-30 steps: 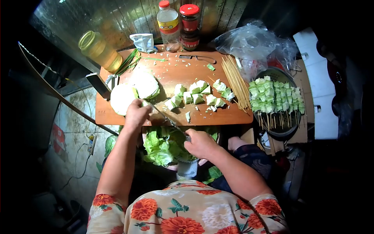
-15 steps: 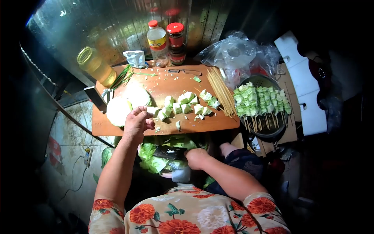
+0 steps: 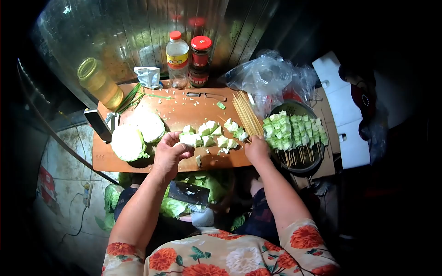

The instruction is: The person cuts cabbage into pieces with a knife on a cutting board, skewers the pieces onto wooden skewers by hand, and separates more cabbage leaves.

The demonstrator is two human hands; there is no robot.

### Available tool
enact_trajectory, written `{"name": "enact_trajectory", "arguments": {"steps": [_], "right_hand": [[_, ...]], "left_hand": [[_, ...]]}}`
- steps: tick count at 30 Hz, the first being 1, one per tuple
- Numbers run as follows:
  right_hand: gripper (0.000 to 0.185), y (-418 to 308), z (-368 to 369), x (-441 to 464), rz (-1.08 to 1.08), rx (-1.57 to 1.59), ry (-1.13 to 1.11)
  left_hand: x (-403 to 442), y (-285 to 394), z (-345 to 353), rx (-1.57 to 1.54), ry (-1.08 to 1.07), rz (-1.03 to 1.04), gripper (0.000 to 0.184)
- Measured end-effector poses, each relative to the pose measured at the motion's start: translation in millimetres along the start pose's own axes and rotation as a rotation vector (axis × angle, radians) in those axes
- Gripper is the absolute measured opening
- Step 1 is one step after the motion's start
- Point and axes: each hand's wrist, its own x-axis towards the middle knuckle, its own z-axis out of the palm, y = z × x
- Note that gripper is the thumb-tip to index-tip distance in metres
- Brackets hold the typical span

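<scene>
My left hand hovers at the board's near edge, thumb and forefinger apart beside cut cabbage chunks. At the bundle of bamboo sticks, my right hand has its fingers closed around the lower end of a skewer threaded with some cabbage; the fingertips are partly hidden. Cabbage halves lie left of my left hand. A dark-bladed cleaver rests on loose leaves in a basin below the board.
Finished cabbage skewers fill a dark pan at right. A peeler, a clear bottle, red-lidded jars and a jar of yellow liquid stand along the back of the wooden board. A plastic bag lies behind the sticks.
My right hand has let go of the cleaver over the basin and moved up to the skewer by the sticks. My left thumb and forefinger have spread apart. The view has shifted slightly.
</scene>
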Motion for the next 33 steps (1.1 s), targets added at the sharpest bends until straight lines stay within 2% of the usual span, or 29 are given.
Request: {"name": "enact_trajectory", "arguments": {"steps": [5, 7, 8, 11, 13, 15, 20, 23, 25, 33], "right_hand": [[0.018, 9.9, 8.0, 17.8, 0.002, -0.106, -0.109], [0.018, 2.1, -19.6, 9.6, -0.096, 0.337, -0.134], [0.017, -1.8, -25.3, 5.6, -0.133, 0.441, -0.089], [0.015, -40.7, -61.8, -25.7, -0.201, 0.595, -0.212], [0.014, -64.4, -66.3, -55.3, -0.328, 0.78, -0.25], [0.012, -79.8, -62.1, -74.9, -0.518, 0.811, -0.243], [0.011, -98.8, -55.4, -94.2, -0.492, 0.825, -0.321], [0.011, -106.5, -51.8, -94.5, -0.487, 0.869, -0.326], [0.011, -109.2, -50.0, -94.8, -0.499, 0.864, -0.323], [0.011, -113.7, -55.6, -104.7, -0.475, 0.899, -0.305]], "left_hand": [[6.0, 1.0, -10.6, -0.03, 0.018, 0.013, 0.043], [9.9, 3.7, -13.5, -0.113, 0.142, 0.033, 0.044], [11.8, 5.4, -14.7, -0.132, 0.164, 0.044, 0.045], [20.4, 4.3, -23.8, -0.25, 0.214, 0.038, 0.047], [19.8, 10.2, -23.8, -0.3, 0.242, 0.029, 0.051], [20.6, 13.9, -28.0, -0.34, 0.254, 0.032, 0.053], [25.3, 15.4, -43.8, -0.352, 0.314, 0.065, 0.054], [21.5, 23.8, -46.0, -0.363, 0.324, 0.074, 0.055], [20.2, 26.1, -47.8, -0.309, 0.33, 0.103, 0.047], [20.2, 27.5, -54.8, -0.375, 0.344, 0.122, 0.048]]}}
